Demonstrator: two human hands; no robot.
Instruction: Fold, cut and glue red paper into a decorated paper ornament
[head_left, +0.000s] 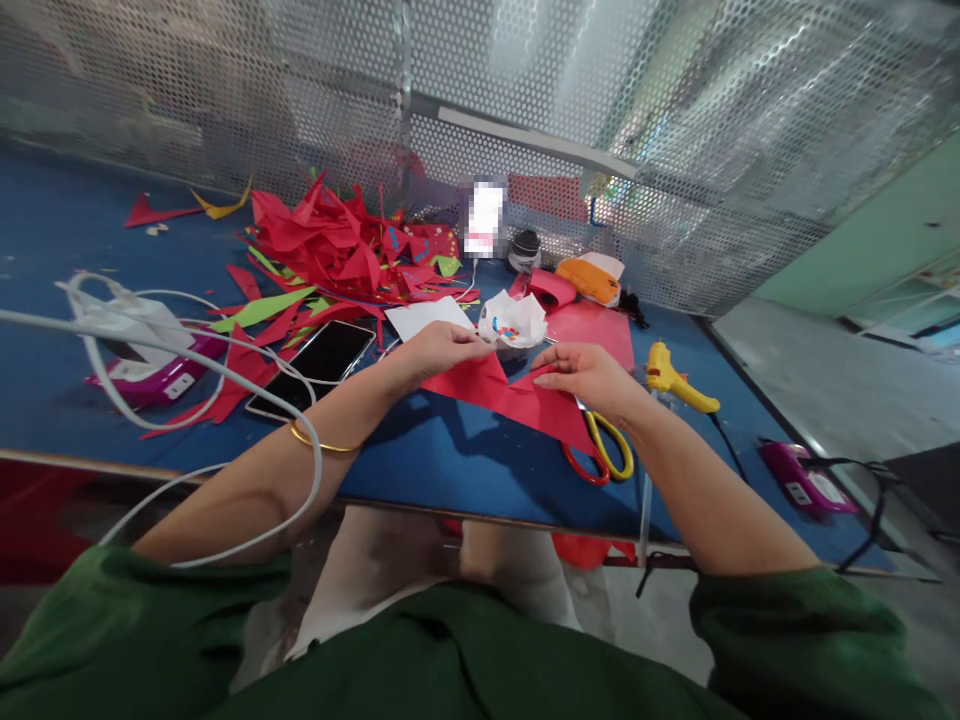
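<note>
Between my hands is a piece of red paper (517,403), creased near its middle and held just above the blue table. My left hand (442,350) pinches its upper left part. On the right side, my right hand (581,375) grips the paper between thumb and fingers. Scissors with red and yellow handles (611,445) lie partly under the paper's right end. Just beyond my hands sits a crumpled white paper cup-like holder (514,318) with small blue and orange bits in it. A white sheet (427,316) lies behind my left hand.
Red paper scraps (322,235) are heaped at the back left. A tablet-like black device (322,365) and white cables cross the left side. A yellow glue gun (675,378) and purple power strip (810,480) lie right. Perforated metal (525,130) closes the back.
</note>
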